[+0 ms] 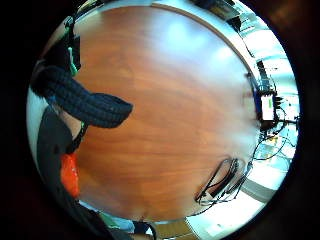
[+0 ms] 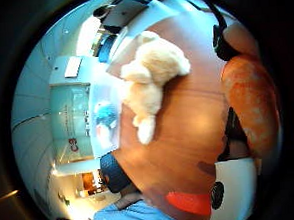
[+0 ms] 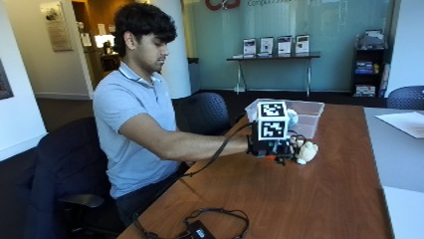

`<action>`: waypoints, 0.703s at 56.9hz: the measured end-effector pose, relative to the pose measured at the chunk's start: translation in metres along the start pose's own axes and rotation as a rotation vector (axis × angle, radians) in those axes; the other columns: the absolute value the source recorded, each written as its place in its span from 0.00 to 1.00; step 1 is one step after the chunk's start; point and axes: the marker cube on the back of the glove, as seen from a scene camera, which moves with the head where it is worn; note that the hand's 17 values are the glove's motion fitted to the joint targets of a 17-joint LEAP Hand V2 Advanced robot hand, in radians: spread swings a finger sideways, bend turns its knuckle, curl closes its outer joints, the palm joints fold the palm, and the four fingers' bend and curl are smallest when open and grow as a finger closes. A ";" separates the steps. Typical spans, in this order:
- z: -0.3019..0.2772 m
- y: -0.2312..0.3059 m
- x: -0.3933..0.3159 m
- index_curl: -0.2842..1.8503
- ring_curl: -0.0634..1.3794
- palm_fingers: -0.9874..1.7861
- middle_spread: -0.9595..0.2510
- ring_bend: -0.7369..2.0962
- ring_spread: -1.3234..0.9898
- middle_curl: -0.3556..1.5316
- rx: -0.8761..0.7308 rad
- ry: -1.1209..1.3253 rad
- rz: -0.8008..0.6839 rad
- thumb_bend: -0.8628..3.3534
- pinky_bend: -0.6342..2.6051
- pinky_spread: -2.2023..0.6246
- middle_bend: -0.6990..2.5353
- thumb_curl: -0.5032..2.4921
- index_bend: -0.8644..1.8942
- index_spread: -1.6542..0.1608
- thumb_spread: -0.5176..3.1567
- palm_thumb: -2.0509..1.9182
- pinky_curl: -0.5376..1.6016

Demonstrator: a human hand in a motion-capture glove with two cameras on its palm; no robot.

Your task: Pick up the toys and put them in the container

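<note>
Outside view: gloved right hand [image 3: 270, 147] raised over the brown wooden table [image 3: 331, 194], just beside a cream plush toy [image 3: 306, 152] lying near the clear plastic container [image 3: 310, 113] at the table's far edge. Probably reaching for the toy, with the bin placed close for a short carry. Fingers hidden behind the rig, so grip cannot be told here. Red lettering high on the glass wall, too cut off to read.

Little-finger palm view: one gloved finger [image 1: 82, 102] stretched over bare tabletop, curled round nothing visible; black cables [image 1: 225, 180] lying near the table's edge.

Thumb palm view: cream plush toy [image 2: 150, 79] sprawled on the wood beside the clear container [image 2: 105, 117], apart from the palm. No readable labels.
</note>
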 end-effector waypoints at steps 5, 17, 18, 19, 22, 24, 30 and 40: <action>-0.018 -0.010 -0.042 0.27 0.38 0.59 0.75 0.61 0.46 0.36 0.001 -0.028 -0.064 0.33 0.58 0.66 0.31 0.33 0.38 0.74 0.58 0.69 0.47; -0.065 -0.042 -0.170 0.29 0.41 0.58 0.75 0.61 0.45 0.39 0.020 -0.083 -0.239 0.35 0.58 0.65 0.32 0.34 0.38 0.75 0.58 0.70 0.48; -0.068 -0.045 -0.180 0.29 0.41 0.58 0.75 0.61 0.45 0.39 0.022 -0.084 -0.253 0.35 0.58 0.65 0.32 0.34 0.38 0.75 0.58 0.70 0.49; -0.071 -0.047 -0.190 0.29 0.41 0.57 0.75 0.61 0.45 0.39 0.026 -0.085 -0.266 0.35 0.58 0.65 0.32 0.34 0.38 0.75 0.58 0.70 0.49; -0.078 -0.056 -0.218 0.29 0.42 0.57 0.75 0.62 0.44 0.40 0.042 -0.089 -0.298 0.35 0.58 0.65 0.32 0.34 0.38 0.75 0.58 0.70 0.49; -0.082 -0.061 -0.236 0.30 0.42 0.57 0.75 0.62 0.44 0.40 0.046 -0.101 -0.313 0.36 0.59 0.65 0.32 0.34 0.38 0.75 0.58 0.70 0.49; -0.090 -0.069 -0.277 0.30 0.43 0.57 0.75 0.62 0.44 0.41 0.003 -0.166 -0.359 0.36 0.59 0.65 0.32 0.34 0.38 0.75 0.58 0.70 0.49; -0.076 -0.085 -0.338 0.31 0.45 0.57 0.75 0.62 0.44 0.43 -0.070 -0.212 -0.393 0.38 0.59 0.65 0.32 0.34 0.38 0.75 0.58 0.69 0.49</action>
